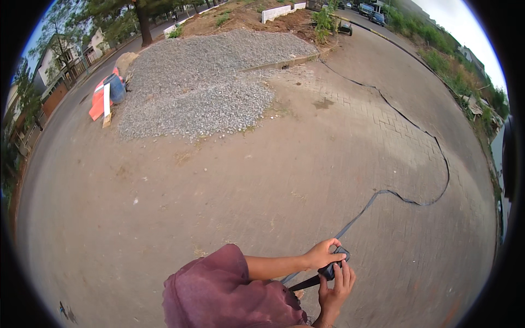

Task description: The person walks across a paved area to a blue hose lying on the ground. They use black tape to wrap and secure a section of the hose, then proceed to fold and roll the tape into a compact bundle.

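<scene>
Both my hands are together at the lower right, around a small black boxy device (342,253) whose kind I cannot make out. My left hand (320,256) reaches across from the left, thumb and fingers closed on its upper part. From below, my right hand (335,291) has its fingertips pressed on the device's lower side. A black strap-like piece (306,283) runs from it back toward my maroon shirt (219,290). Behind my hands, a dark flat hose (358,216) lies on the ground and curves away to the far right.
A grey gravel heap (202,82) spreads over the far left ground. At its left edge stand a blue barrel (114,89), an orange sheet (97,104) and a white board (106,101). Brick paving (383,123) shows in the far right ground. A road and parked vehicles (376,18) are farther off.
</scene>
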### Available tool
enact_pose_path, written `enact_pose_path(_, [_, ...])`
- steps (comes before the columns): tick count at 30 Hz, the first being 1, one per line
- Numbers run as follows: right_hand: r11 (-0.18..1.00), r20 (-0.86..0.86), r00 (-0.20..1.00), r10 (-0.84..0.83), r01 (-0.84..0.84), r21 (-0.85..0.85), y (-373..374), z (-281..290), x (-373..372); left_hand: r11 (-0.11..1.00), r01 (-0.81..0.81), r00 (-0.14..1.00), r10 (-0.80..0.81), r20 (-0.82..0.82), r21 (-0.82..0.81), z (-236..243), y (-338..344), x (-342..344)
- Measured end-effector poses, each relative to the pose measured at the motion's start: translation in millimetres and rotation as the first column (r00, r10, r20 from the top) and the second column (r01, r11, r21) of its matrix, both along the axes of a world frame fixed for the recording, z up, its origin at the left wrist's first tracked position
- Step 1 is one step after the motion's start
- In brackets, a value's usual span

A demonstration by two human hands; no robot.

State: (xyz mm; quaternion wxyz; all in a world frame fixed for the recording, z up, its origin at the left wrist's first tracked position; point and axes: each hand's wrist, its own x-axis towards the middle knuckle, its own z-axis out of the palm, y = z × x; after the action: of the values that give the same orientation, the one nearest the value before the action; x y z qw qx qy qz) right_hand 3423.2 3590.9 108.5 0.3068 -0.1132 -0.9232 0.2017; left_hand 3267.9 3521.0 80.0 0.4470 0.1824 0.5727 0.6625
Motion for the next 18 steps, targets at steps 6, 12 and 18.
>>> enact_pose_path(6, [1.0,-0.071,0.997,0.027,-0.026,0.011,42.7,7.0,-6.4,0.961,0.257,0.966,-0.251,0.068,-0.101,4.1,20.9,-13.3])
enact_pose_path(12, [0.724,-0.121,0.99,-0.073,-0.031,-0.689,89.7,8.5,-4.9,0.971,0.232,0.943,-0.211,-0.256,0.052,-7.7,38.2,5.6])
enact_pose_path(18, [0.738,-0.032,0.999,0.018,-0.035,-0.674,89.9,9.5,-9.1,0.953,0.21,0.921,-0.118,-0.371,0.218,3.6,57.4,39.7])
